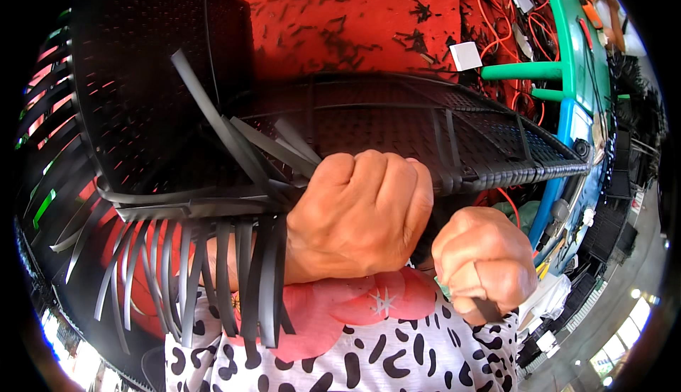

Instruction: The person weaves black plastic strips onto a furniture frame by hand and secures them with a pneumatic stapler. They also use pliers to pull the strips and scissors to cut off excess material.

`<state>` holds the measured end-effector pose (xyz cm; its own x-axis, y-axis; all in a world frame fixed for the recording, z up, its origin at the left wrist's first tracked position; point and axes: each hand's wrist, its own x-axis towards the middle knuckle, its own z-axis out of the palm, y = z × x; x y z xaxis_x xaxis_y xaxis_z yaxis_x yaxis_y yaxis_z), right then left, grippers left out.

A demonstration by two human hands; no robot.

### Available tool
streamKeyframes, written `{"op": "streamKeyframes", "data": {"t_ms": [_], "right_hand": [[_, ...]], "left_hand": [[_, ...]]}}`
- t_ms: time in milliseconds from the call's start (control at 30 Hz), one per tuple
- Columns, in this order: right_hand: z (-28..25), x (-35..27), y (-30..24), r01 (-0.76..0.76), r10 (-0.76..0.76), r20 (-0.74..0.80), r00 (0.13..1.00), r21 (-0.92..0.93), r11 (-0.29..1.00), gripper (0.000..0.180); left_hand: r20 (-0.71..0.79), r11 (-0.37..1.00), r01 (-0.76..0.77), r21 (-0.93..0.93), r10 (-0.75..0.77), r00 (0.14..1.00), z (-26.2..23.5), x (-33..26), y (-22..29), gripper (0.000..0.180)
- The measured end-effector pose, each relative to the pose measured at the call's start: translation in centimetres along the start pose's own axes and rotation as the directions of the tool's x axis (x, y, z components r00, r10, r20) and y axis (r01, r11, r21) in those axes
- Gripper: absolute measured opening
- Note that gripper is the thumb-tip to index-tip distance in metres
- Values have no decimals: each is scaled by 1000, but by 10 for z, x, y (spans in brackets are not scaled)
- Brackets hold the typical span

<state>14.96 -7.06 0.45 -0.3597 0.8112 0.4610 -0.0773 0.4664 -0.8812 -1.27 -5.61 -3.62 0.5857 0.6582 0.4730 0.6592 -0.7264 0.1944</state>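
A black woven wicker-style frame (152,87) of flat plastic strips lies across in front of me, with an upright panel at the left and a flatter panel stretching right. My left hand (362,214) is closed in a fist at its near edge, where a grey-black plastic strip (277,147) runs into the grip. Loose strip ends (266,285) hang in a fringe to the left of that hand, over my forearm. Apart from the frame, lower right, my right hand (486,264) is also closed, a tan wrap on one finger. What its fingers hold is hidden.
Dark strip scraps lie scattered over a red surface (340,9) beyond the frame. A green metal frame (528,71), orange-red cords (496,23) and a small white block (466,56) are at the far right. Stacked black woven pieces (613,204) stand farther right.
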Motion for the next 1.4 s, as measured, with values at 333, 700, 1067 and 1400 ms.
{"op": "streamKeyframes", "data": {"t_ms": [333, 700, 1067, 1400], "right_hand": [[3, 6, 14, -5, 6, -40, 999, 19, 1000, 26], [-27, 84, 72, -188, 189, -21, 982, -252, 949, 30], [-26, 103, 98, -198, 284, 36, 958, -632, 749, 31], [-19, 74, 81, -253, 508, 160, 846, -720, 647, 29]], "left_hand": [[-31, 998, 33, 60, -31, 999, 4, -7, -6, 31], [-103, 999, 22, 27, -19, 995, 18, 23, -28, 25], [-122, 996, 56, 75, -47, 991, 10, 17, -32, 29], [-79, 999, -30, -30, 27, 996, 6, -5, -13, 34]]}}
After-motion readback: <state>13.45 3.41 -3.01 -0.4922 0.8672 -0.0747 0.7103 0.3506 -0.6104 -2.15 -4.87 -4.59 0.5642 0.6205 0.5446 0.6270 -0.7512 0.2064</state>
